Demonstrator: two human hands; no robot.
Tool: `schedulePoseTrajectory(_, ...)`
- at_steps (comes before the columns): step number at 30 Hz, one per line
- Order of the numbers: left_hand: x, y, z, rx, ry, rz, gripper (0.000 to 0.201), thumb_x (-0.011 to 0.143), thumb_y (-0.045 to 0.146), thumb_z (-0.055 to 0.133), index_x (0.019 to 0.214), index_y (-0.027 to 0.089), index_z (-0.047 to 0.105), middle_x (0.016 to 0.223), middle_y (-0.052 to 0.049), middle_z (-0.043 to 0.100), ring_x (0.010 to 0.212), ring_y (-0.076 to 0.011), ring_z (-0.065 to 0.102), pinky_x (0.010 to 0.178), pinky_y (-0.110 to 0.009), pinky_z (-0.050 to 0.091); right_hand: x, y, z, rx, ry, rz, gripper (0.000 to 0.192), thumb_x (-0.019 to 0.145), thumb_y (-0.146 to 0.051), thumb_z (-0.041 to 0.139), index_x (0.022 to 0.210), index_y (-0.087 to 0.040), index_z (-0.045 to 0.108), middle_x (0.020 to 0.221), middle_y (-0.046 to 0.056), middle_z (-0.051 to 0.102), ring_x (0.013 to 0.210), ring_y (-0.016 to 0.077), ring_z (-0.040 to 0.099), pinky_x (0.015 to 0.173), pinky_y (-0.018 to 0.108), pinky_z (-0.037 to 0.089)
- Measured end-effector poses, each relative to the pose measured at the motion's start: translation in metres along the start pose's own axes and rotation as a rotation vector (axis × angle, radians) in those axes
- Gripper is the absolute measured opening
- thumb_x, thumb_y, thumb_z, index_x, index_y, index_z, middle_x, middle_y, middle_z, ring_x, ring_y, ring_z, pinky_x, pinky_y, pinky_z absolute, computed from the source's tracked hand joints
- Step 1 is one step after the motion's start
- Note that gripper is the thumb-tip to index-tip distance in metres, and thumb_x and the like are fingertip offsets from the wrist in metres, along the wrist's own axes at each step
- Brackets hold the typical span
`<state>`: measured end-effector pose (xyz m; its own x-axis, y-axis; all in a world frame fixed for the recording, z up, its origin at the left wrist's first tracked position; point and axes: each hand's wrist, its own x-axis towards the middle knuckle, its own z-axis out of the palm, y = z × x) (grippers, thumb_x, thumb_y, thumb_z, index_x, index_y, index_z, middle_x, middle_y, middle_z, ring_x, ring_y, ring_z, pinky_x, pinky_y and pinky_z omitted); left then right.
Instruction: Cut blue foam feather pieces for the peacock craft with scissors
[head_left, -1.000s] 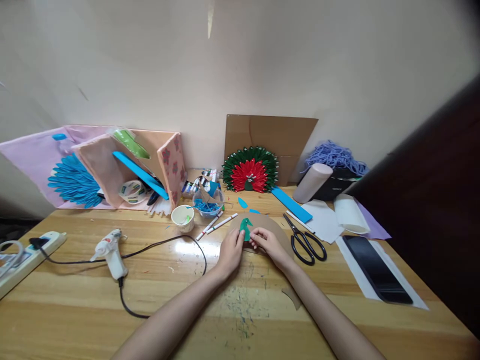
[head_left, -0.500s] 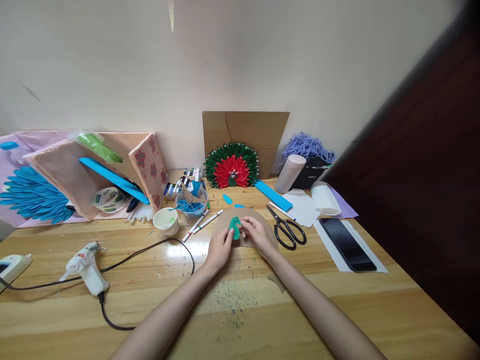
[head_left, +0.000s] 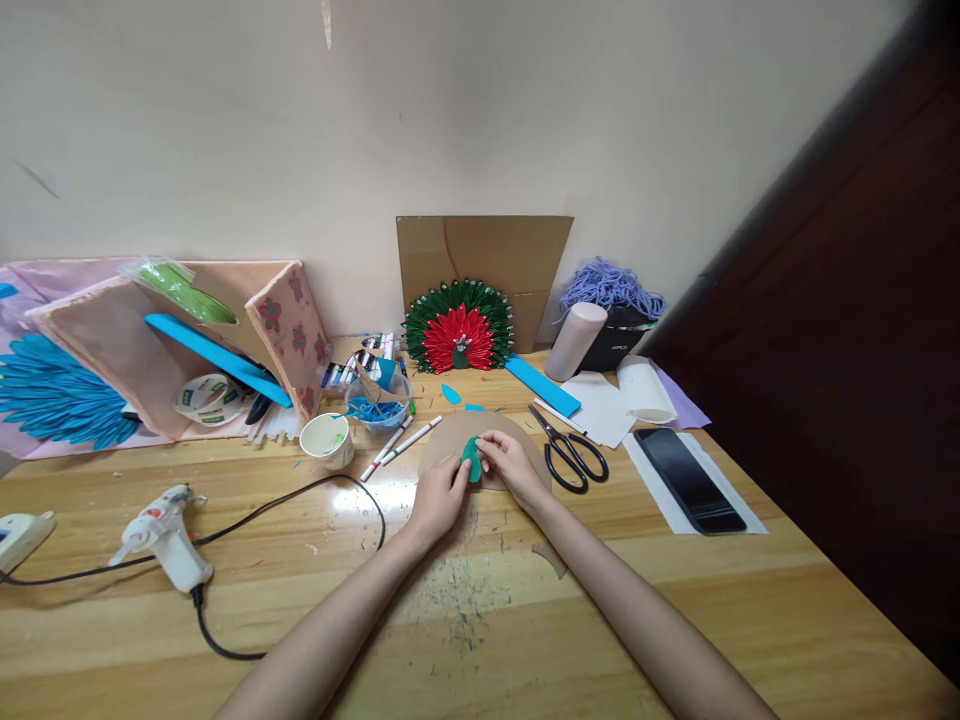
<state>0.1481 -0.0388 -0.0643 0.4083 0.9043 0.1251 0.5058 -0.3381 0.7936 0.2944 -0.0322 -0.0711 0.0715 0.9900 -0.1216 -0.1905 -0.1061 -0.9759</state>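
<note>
A small green cutout (head_left: 472,462), bird-shaped with a curved neck, is pinched between my two hands. My left hand (head_left: 441,490) grips its lower left edge with thumb and fingers. At its upper right, my right hand (head_left: 509,466) has its fingertips closed on the head end, covering part of it. Beneath both hands lies a rounded piece of brown cardboard (head_left: 442,432) on the wooden table. Black-handled scissors (head_left: 566,448) rest just right of the cardboard.
Behind stands a red and green fan-shaped peacock (head_left: 459,325) against a cardboard sheet (head_left: 487,245). To the left are a paper cup (head_left: 328,442), markers (head_left: 411,440), a tub of blue scraps (head_left: 379,410) and a corded glue gun (head_left: 169,540). A phone (head_left: 690,480) lies at right.
My right fingers have moved slightly left over the cutout's head, so less of it shows. My left hand keeps its hold. The whole view has shifted a little.
</note>
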Motion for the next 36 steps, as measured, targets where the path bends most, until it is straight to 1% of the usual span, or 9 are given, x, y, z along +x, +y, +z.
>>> schedulePoseTrajectory(5, 0.000, -0.002, 0.001, -0.001, 0.016, 0.009, 0.038, 0.092, 0.038, 0.031, 0.073, 0.018, 0.058, 0.073, -0.005, 0.061, 0.070, -0.0177, 0.054, 0.062, -0.026, 0.036, 0.001, 0.000, 0.000, 0.007, -0.001, 0.007, 0.035, 0.065, -0.047, 0.069, 0.074, -0.017, 0.055, 0.057, -0.005, 0.054, 0.044, 0.0075, 0.044, 0.048, 0.022, 0.031)
schedulePoseTrajectory(10, 0.000, -0.002, 0.001, 0.011, 0.002, 0.009, 0.038, 0.093, 0.037, 0.030, 0.075, 0.018, 0.057, 0.075, -0.004, 0.061, 0.071, -0.0175, 0.054, 0.063, -0.026, 0.036, 0.001, 0.001, -0.001, 0.005, -0.005, 0.005, 0.033, 0.067, -0.046, 0.069, 0.074, -0.016, 0.056, 0.057, -0.005, 0.054, 0.045, 0.0076, 0.044, 0.049, 0.022, 0.032)
schedulePoseTrajectory(18, 0.000, -0.005, 0.002, -0.029, 0.016, -0.003, 0.038, 0.093, 0.038, 0.030, 0.076, 0.017, 0.057, 0.075, -0.004, 0.061, 0.073, -0.0176, 0.054, 0.065, -0.026, 0.036, 0.001, 0.004, 0.000, 0.014, -0.013, -0.002, 0.035, 0.068, -0.049, 0.067, 0.076, -0.015, 0.059, 0.058, -0.004, 0.053, 0.044, 0.0070, 0.042, 0.046, 0.022, 0.031)
schedulePoseTrajectory(23, 0.001, -0.006, 0.003, -0.106, 0.050, -0.023, 0.039, 0.093, 0.039, 0.030, 0.078, 0.017, 0.057, 0.077, -0.004, 0.061, 0.073, -0.0174, 0.053, 0.067, -0.026, 0.036, 0.003, 0.006, -0.002, 0.011, -0.011, -0.015, 0.037, 0.071, -0.052, 0.062, 0.075, -0.016, 0.056, 0.054, -0.006, 0.046, 0.042, 0.0064, 0.038, 0.044, 0.021, 0.032)
schedulePoseTrajectory(27, 0.001, -0.008, 0.003, -0.120, 0.083, -0.048, 0.038, 0.092, 0.040, 0.032, 0.074, 0.016, 0.056, 0.073, -0.004, 0.060, 0.071, -0.0171, 0.052, 0.064, -0.026, 0.035, 0.005, 0.008, -0.001, -0.046, -0.001, -0.033, 0.038, 0.069, -0.055, 0.061, 0.072, -0.017, 0.054, 0.049, -0.008, 0.040, 0.042, 0.0074, 0.038, 0.044, 0.021, 0.034)
schedulePoseTrajectory(31, 0.003, -0.008, 0.002, -0.137, 0.052, -0.041, 0.037, 0.092, 0.040, 0.034, 0.076, 0.016, 0.056, 0.075, -0.004, 0.060, 0.072, -0.0175, 0.052, 0.064, -0.026, 0.035, 0.005, 0.005, 0.001, -0.168, 0.025, -0.061, 0.036, 0.073, -0.053, 0.055, 0.074, -0.017, 0.055, 0.049, -0.007, 0.039, 0.043, 0.0093, 0.040, 0.046, 0.023, 0.038)
schedulePoseTrajectory(33, 0.004, -0.008, 0.001, -0.131, 0.043, -0.038, 0.037, 0.091, 0.041, 0.034, 0.073, 0.016, 0.054, 0.072, -0.003, 0.058, 0.070, -0.0173, 0.051, 0.063, -0.026, 0.035, 0.002, -0.001, -0.008, -0.256, 0.065, -0.089, 0.033, 0.074, -0.050, 0.053, 0.077, -0.017, 0.058, 0.053, -0.004, 0.046, 0.047, 0.0115, 0.046, 0.050, 0.026, 0.042)
schedulePoseTrajectory(34, 0.004, -0.008, 0.001, -0.124, 0.042, -0.038, 0.037, 0.091, 0.042, 0.034, 0.070, 0.017, 0.052, 0.069, -0.003, 0.056, 0.068, -0.0172, 0.050, 0.062, -0.026, 0.034, -0.001, -0.006, -0.018, -0.305, 0.099, -0.109, 0.031, 0.074, -0.048, 0.054, 0.080, -0.017, 0.059, 0.059, -0.002, 0.052, 0.053, 0.0131, 0.050, 0.054, 0.027, 0.045)
schedulePoseTrajectory(36, 0.004, -0.008, 0.001, -0.122, 0.029, -0.031, 0.038, 0.091, 0.044, 0.035, 0.067, 0.018, 0.048, 0.067, -0.002, 0.053, 0.067, -0.0172, 0.049, 0.062, -0.026, 0.034, -0.011, -0.017, -0.049, -0.410, 0.209, -0.155, 0.029, 0.072, -0.042, 0.057, 0.088, -0.018, 0.060, 0.079, 0.004, 0.060, 0.071, 0.0178, 0.057, 0.069, 0.032, 0.048)
